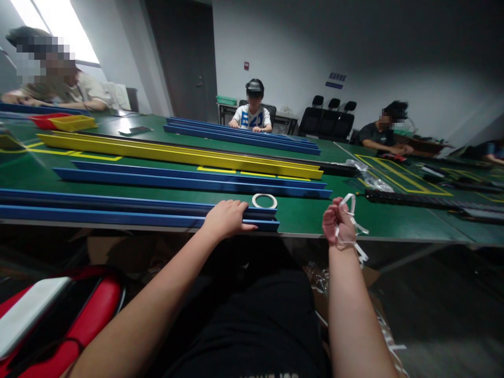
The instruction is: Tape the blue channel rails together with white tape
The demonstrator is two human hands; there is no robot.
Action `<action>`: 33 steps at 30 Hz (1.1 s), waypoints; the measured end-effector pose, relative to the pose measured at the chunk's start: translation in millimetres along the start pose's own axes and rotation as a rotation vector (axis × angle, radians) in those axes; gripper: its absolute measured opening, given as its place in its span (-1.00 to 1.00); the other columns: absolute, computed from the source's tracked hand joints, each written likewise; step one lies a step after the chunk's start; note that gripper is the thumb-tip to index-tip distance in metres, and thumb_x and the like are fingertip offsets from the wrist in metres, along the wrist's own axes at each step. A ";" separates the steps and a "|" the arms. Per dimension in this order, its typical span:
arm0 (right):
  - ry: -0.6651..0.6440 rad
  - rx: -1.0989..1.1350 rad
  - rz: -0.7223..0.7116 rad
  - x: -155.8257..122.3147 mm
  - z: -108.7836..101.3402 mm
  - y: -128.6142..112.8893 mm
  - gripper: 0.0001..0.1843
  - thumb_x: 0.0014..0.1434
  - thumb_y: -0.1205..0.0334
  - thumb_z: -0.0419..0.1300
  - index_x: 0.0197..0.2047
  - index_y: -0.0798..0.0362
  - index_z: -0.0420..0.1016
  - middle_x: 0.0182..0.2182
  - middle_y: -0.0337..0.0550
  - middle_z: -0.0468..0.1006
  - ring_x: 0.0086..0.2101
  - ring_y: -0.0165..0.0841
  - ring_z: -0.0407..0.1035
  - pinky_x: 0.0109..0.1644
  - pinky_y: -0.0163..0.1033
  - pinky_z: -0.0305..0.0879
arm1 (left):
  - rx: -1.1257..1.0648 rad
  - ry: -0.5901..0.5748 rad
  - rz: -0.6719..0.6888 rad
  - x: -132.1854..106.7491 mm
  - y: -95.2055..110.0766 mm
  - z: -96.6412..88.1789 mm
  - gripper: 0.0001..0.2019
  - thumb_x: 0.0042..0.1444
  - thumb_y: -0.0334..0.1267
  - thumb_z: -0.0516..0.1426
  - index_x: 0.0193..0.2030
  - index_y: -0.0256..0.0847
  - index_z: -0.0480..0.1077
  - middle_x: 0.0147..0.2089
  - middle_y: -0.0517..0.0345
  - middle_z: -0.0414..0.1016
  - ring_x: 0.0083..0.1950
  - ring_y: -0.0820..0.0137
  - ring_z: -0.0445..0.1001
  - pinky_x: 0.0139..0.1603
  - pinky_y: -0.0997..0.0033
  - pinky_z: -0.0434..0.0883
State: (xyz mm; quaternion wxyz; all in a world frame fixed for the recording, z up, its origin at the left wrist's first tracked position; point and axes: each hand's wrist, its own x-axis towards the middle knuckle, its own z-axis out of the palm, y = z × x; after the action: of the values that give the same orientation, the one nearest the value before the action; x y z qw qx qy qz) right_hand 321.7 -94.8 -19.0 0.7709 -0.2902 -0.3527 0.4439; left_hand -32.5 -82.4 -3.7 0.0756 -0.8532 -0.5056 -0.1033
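My left hand (225,218) lies over the right end of a long blue channel rail (118,214) at the table's near edge, fingers bent over its far wall and thumb along the near one. Just beyond the rail end is a roll of white tape (264,200), flat on the table. Palm up, my right hand (337,223) is raised at the table edge with its fingers curled. A crumpled white tape strip (350,202) loops out from it and trails down by the wrist.
Another blue rail (189,181), a yellow rail (181,155) and more blue rails (240,137) lie farther back on the green table (299,215). Black strips (425,202) and clear plastic (374,178) are to the right. A red chair (94,304) stands lower left. Several people sit around the table.
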 end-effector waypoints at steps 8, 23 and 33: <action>0.005 -0.176 -0.099 3.0 3.1 -5.5 -0.47 0.10 -0.37 0.13 -0.38 -0.02 0.32 -0.64 -0.42 0.14 -0.68 -0.56 0.04 -0.67 -0.45 -0.01 | -0.010 -0.009 -0.021 -0.4 1.8 0.0 -0.37 -0.01 0.37 0.09 -0.03 -0.11 0.36 -0.09 -0.04 0.53 -0.02 0.10 0.48 -0.01 0.18 0.30; -0.115 -0.268 0.070 -4.2 10.1 -7.8 -0.42 0.16 -0.44 -0.06 -0.40 -0.05 0.17 -0.65 -0.43 0.12 -0.72 -0.52 0.03 -0.65 -0.36 0.09 | -0.014 -0.008 -0.008 0.1 0.2 0.7 -0.36 -0.01 0.37 0.08 -0.02 -0.12 0.36 -0.10 -0.05 0.53 -0.03 0.11 0.48 -0.02 0.19 0.30; -0.151 -0.112 0.082 -12.1 16.4 -14.1 -0.70 0.17 0.00 0.26 -0.28 -0.10 0.20 -0.62 -0.49 0.03 -0.70 -0.57 -0.11 -0.66 -0.47 -0.05 | -0.007 0.005 0.001 0.2 0.9 0.4 -0.35 0.00 0.39 0.05 -0.04 -0.13 0.36 -0.11 -0.05 0.52 -0.04 0.12 0.48 -0.02 0.20 0.29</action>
State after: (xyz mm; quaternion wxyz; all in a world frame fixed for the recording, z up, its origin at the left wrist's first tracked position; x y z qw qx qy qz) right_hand 311.0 -109.5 -2.2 0.7059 -0.3130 -0.4218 0.4752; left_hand -31.5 -82.7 -4.1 0.0738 -0.8534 -0.5048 -0.1073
